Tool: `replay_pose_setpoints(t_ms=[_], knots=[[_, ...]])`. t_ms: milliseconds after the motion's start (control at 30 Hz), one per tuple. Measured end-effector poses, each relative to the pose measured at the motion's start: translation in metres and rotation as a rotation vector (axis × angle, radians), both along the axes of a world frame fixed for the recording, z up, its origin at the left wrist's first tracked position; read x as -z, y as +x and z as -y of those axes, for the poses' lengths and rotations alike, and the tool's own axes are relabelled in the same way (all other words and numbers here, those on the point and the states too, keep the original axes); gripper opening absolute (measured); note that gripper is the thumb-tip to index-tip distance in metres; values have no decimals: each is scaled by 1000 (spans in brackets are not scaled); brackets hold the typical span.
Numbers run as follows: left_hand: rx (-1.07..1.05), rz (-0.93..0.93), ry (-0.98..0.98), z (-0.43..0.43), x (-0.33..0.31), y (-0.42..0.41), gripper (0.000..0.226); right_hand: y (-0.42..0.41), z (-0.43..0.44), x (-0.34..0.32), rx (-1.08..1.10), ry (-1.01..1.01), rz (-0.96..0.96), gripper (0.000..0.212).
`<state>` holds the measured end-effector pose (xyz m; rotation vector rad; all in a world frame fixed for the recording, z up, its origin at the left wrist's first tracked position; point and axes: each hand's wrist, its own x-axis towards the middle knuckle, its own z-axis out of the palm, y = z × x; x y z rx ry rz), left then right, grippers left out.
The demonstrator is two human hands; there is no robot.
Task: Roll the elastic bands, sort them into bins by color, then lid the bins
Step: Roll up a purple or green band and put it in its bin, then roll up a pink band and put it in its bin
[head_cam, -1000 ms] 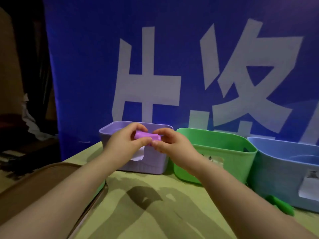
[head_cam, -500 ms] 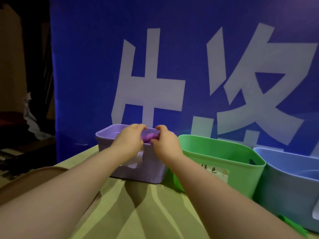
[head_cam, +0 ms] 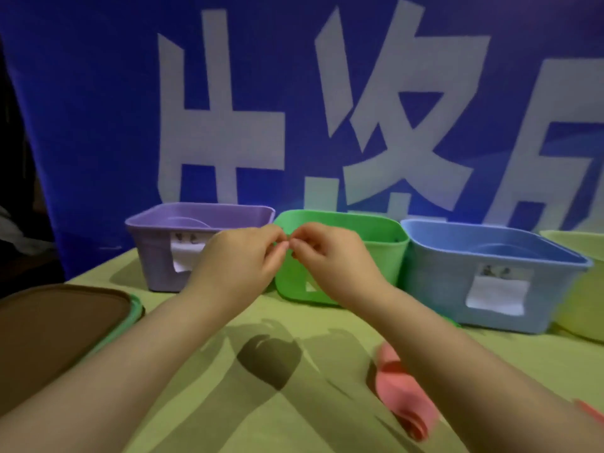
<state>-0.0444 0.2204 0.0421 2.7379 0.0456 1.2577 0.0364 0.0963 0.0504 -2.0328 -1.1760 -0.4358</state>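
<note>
Pink marks the one band plainly in view: a pink elastic band (head_cam: 398, 393) lies loosely folded on the green worktop (head_cam: 261, 420), partly under the right forearm and well short of the bins. The left hand (head_cam: 235, 256) and right hand (head_cam: 330, 256) are raised in front of the green bin (head_cam: 385, 250), their fingers (head_cam: 277, 253) curled and narrow with the tips meeting. No band shows between them, and whether they pinch something thin cannot be told. The purple bin (head_cam: 157, 253) stands to the left of the green one, the blue bin (head_cam: 434, 282) to its right, and a yellow bin (head_cam: 585, 289) sits at the frame's edge; all are unlidded. A brown lid (head_cam: 55, 325) rests at the near left. The step in hand is probably the move to the next band, most likely the pink one. To do it well, the person should flatten the band first and roll from one end with both thumbs, keeping the edges flush so the roll does not cone. The loose tail should stay pinned under a fingertip until the roll is over its bin, since elastic tends to spring open. No pink bin is in view, so the labels on the bin fronts are worth reading before letting go. Lids should wait until the worktop holds no more bands.
</note>
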Motion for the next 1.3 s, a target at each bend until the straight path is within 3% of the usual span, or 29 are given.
replay_pose_setpoints(t_ms=[233, 367, 667, 767, 967, 1133, 1300], knots=[[152, 7, -88, 105, 8, 13, 28, -12, 105, 11, 98, 19, -101, 18], [221, -80, -168, 162, 30, 25, 10, -4, 164, 29, 179, -25, -170, 16], [265, -168, -273, 250, 66, 49, 7, 6, 244, 62, 281, 3, -270, 16], [292, -262, -255, 263, 78, 51, 19, 13, 261, 66, 301, -61, -313, 16], [310, -597, -214, 266, 102, 52, 84, 24, 277, 66, 380, -245, -263, 19], [353, -606, -136, 267, 102, 50, 91, 28, 281, 63, 390, -362, -237, 19], [385, -599, -180, 272, 103, 49, 91, 29, 283, 62, 428, -403, -222, 20]])
